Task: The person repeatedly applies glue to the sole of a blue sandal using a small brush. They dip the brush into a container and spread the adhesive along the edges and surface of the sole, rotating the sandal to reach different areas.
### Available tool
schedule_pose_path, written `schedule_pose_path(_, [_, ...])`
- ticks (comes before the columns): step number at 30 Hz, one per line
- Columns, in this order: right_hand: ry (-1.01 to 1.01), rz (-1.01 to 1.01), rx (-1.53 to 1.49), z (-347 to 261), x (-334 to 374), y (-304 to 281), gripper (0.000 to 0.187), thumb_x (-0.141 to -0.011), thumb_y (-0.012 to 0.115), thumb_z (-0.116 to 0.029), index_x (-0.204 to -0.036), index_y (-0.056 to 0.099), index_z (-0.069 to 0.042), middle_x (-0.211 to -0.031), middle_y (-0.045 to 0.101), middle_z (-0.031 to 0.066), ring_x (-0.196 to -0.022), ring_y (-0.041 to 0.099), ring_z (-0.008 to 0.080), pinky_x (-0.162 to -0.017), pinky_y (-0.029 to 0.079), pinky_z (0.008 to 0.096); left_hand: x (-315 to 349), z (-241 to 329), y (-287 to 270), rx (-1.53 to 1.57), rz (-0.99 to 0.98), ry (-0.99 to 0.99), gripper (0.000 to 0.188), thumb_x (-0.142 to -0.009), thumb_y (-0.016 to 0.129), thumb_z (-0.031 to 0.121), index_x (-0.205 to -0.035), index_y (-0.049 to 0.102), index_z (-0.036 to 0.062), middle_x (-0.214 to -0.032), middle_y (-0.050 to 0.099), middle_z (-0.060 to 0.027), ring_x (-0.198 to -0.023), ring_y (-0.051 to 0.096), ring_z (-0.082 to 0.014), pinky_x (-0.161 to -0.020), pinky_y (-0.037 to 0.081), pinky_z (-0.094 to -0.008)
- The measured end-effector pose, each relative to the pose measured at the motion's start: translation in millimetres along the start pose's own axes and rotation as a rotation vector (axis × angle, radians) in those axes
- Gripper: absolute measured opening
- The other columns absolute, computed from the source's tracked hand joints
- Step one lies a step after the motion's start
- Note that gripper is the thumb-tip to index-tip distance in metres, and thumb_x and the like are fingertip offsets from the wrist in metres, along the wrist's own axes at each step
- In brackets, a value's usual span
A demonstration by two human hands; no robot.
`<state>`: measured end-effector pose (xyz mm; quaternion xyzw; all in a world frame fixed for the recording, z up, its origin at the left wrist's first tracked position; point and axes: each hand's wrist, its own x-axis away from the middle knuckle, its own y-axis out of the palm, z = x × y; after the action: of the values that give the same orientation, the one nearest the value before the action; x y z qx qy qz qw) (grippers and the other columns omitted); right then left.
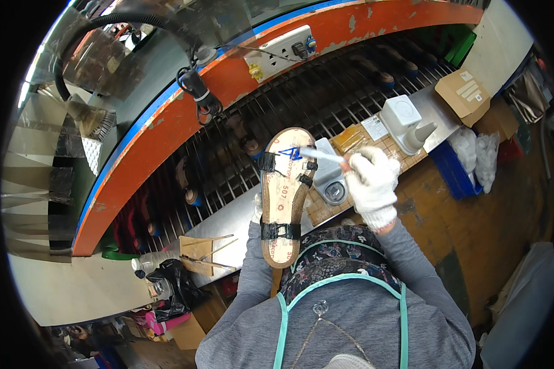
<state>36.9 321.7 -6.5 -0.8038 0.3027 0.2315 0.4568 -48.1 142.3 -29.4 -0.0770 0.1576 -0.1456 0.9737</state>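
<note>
A sandal sole (281,206) is held up in front of me with its pale printed face towards me. Black strap ends fold over its edges, and a blue mark sits near its top. My left hand (256,209), in a white glove, grips it from behind and is mostly hidden by the sole. My right hand (370,184), also gloved in white, is closed round a slim white brush (324,155). The brush tip lies over the sole's upper part by the blue mark; whether it touches, I cannot tell.
Beyond the metal ledge runs a rod conveyor (326,98) with several shoe parts, under an orange frame (228,80). A white container (402,114), a clear round-lidded cup (335,192) and a cardboard box (463,95) stand to the right. Thin sticks (212,249) and a black bag (177,286) lie left.
</note>
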Motion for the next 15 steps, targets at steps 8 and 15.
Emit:
schedule_pose_path(8, [0.134,-0.066,-0.187,36.0,-26.5,17.1,0.015,-0.083,0.077,-0.017,-0.088,0.074,-0.003,-0.092,0.066,0.0083,-0.069,0.06,0.0179,-0.06,0.045,0.0326,28.4,-112.9,-30.4,1.365,-0.273,-0.62,0.081,-0.09,0.067,0.053,-0.148,0.043,0.0017,-0.142,0.054,-0.0228,-0.124,0.059,-0.0352,-0.105,0.051,-0.048])
schedule_pose_path(15, [-0.172,-0.241,-0.408,53.5,-9.4,12.5,0.012,-0.084,0.077,-0.019,-0.085,0.074,-0.008,-0.089,0.064,0.0061,-0.068,0.056,0.0177,-0.063,0.042,0.0307,26.3,-207.9,-42.0,1.183,-0.386,-0.594,0.106,-0.083,0.062,0.075,-0.152,0.035,-0.0005,-0.144,0.051,-0.0277,-0.125,0.058,-0.0402,-0.104,0.052,-0.051])
